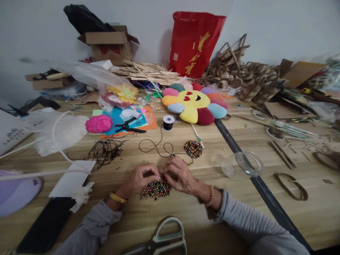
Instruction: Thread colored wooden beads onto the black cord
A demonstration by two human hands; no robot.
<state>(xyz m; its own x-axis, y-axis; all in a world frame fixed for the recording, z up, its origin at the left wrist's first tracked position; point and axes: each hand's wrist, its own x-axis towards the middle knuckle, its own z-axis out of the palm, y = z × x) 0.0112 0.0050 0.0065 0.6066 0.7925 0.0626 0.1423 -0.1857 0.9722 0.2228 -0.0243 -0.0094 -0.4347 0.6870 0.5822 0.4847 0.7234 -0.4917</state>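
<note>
My left hand (pixel 145 176) is closed in a pinch over a pile of small multicoloured beads (pixel 156 189). Whatever lies between its fingertips is too small to make out. Close beside it, my right hand (pixel 181 176) has its fingers closed at the end of a thin black cord (pixel 158 151); the fingers hide part of it. The fingertips of both hands nearly meet. Behind my right hand lies a coiled strand of strung beads (pixel 193 148). From a white-rimmed spool of black cord (pixel 168 123), the cord loops across the table toward my right hand.
Scissors (pixel 170 237) lie at the near edge. Black pliers (pixel 130 128), pink yarn (pixel 99 123) and tangled black cord (pixel 105 152) are at left. A flower cushion (pixel 195 102) sits behind the spool. A clear tape roll (pixel 249 164) lies right; a phone (pixel 46 225) lies left.
</note>
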